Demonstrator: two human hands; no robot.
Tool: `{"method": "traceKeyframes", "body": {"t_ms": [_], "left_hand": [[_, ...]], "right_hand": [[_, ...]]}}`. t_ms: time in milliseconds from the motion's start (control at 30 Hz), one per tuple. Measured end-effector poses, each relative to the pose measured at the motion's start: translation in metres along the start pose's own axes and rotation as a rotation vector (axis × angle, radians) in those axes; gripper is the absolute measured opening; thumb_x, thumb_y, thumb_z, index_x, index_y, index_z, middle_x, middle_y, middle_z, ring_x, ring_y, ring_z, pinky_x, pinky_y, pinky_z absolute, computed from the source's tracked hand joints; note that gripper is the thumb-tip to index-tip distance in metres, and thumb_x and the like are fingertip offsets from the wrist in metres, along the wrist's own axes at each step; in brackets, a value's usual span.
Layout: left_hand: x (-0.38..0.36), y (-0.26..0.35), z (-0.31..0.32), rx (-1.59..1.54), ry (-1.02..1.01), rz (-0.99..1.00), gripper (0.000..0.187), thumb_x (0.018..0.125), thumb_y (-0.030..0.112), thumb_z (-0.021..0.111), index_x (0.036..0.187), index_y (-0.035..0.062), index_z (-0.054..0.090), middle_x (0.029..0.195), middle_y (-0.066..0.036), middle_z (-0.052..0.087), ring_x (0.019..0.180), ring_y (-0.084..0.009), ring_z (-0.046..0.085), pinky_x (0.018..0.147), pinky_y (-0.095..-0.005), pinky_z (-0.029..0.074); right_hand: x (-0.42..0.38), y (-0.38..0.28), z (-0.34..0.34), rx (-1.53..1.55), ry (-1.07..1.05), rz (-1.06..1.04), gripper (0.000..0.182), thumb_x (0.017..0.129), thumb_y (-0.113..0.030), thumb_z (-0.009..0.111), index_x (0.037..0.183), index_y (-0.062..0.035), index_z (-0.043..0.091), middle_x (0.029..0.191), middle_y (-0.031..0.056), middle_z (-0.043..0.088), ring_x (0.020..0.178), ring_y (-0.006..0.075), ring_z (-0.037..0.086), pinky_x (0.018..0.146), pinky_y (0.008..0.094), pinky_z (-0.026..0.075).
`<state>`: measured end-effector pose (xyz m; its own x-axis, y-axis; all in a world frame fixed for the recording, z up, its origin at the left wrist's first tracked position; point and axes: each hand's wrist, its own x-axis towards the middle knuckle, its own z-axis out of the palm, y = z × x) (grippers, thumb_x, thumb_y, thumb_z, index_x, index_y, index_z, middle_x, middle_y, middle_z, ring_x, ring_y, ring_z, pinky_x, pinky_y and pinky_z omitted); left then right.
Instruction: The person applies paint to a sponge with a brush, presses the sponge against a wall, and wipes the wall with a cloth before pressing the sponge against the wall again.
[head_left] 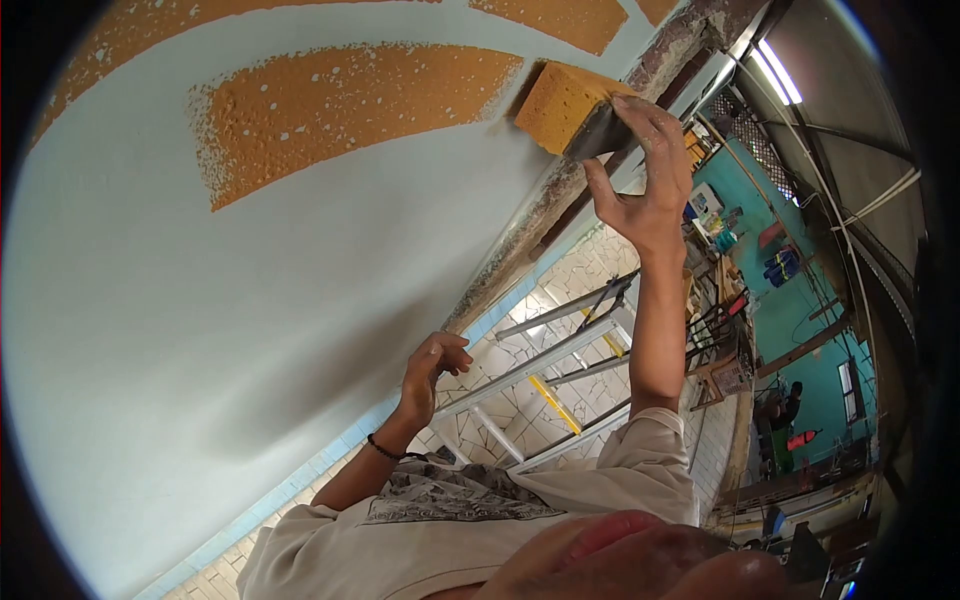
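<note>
My right hand [650, 180] is raised high at the wall's edge. Its fingers and thumb are bent around the dark back of an orange-yellow sponge block [568, 105], which is close to or against the wall; a gap there cannot be ruled out. Left of the block, the pale wall [250, 280] carries a speckled orange painted patch [350, 110]. Lower down, my left hand [436, 368] hangs beside the wall's worn edge [520, 235]. Its fingers are loosely bent, apart from the thumb, and I see nothing held in them. A dark bracelet [384, 449] circles the left wrist.
A metal stepladder [545, 375] with yellow parts stands below, on a floor of irregular tiles [585, 265]. Cluttered shelves and tools line a teal wall [780, 340] at the right. A person [783, 425] is there in the distance. Cables hang under the roof.
</note>
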<state>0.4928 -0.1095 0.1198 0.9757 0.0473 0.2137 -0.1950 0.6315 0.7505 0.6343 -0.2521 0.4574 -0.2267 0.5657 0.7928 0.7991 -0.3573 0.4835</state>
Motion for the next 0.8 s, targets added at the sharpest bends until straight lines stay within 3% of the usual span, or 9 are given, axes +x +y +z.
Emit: {"method": "traceKeyframes", "body": {"t_ms": [400,800], "left_hand": [[-0.001,0.005,0.001,0.028,0.050,-0.016,0.051,0.101,0.053,0.046,0.112,0.0067,0.066,0.090,-0.007,0.067,0.086,-0.0178,0.060,0.084,-0.0352,0.045],[0.001,0.001,-0.006,-0.010,0.037,-0.001,0.047,0.103,0.047,0.046,0.114,0.0050,0.065,0.092,-0.007,0.068,0.088,-0.0170,0.062,0.082,-0.0339,0.045]], "right_hand": [[-0.001,0.004,0.007,0.024,0.003,0.007,0.069,0.061,0.002,0.084,0.127,-0.0055,0.065,0.121,0.0148,0.066,0.108,0.0352,0.064,0.088,0.0423,0.055],[-0.004,0.009,0.013,0.018,0.019,-0.006,0.070,0.061,0.001,0.085,0.128,-0.0065,0.066,0.120,0.0151,0.066,0.107,0.0349,0.065,0.089,0.0419,0.055]]}}
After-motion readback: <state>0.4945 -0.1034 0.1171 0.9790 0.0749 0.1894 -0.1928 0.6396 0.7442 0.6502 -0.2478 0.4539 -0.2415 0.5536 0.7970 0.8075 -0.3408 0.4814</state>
